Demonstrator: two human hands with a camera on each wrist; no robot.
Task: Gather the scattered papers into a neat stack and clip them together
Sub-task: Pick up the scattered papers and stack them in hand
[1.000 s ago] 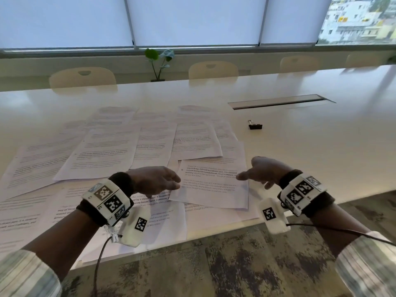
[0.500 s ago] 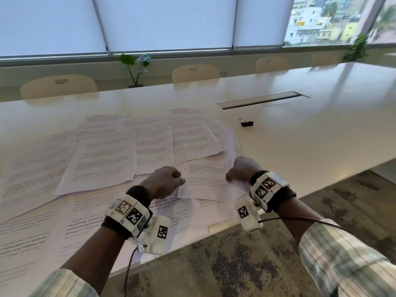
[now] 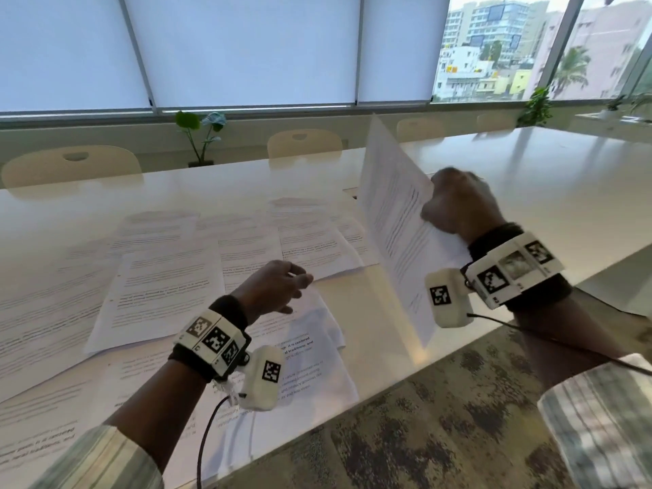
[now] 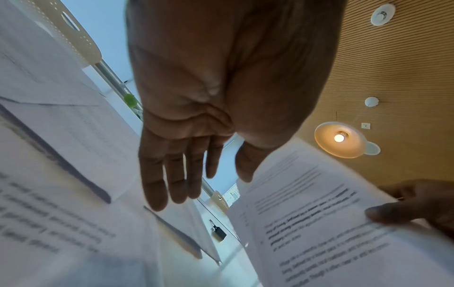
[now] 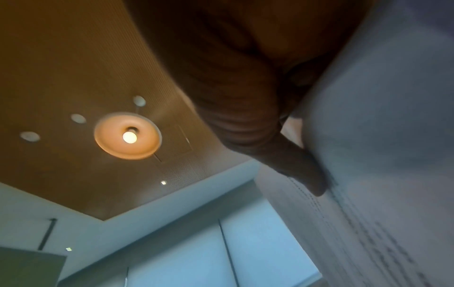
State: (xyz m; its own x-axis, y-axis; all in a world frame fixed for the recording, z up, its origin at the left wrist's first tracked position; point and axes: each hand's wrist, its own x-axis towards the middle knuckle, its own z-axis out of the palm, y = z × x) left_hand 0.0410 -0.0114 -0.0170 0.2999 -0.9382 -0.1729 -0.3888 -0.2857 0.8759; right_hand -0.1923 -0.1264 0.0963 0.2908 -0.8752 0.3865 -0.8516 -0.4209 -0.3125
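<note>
Several printed sheets (image 3: 165, 287) lie scattered and overlapping on the white table (image 3: 564, 192). My right hand (image 3: 458, 202) pinches one sheet (image 3: 395, 220) by its right edge and holds it lifted, standing nearly on edge above the table; its thumb (image 4: 383, 213) presses on the printed side of the lifted sheet (image 4: 319, 223). My left hand (image 3: 278, 287) hovers empty over the near sheets, fingers (image 4: 172, 174) straight and relaxed. A black binder clip (image 4: 218, 232) sits on the table beyond the papers; in the head view the lifted sheet hides it.
Beige chairs (image 3: 303, 146) line the table's far side, with a small potted plant (image 3: 201, 135) on the sill behind. The table's near edge runs diagonally past my wrists, over patterned carpet (image 3: 441, 418).
My right hand has pinched the near sheet and lifted it off the table up to the right. The left hand has let go, opened and stayed low over the papers.
</note>
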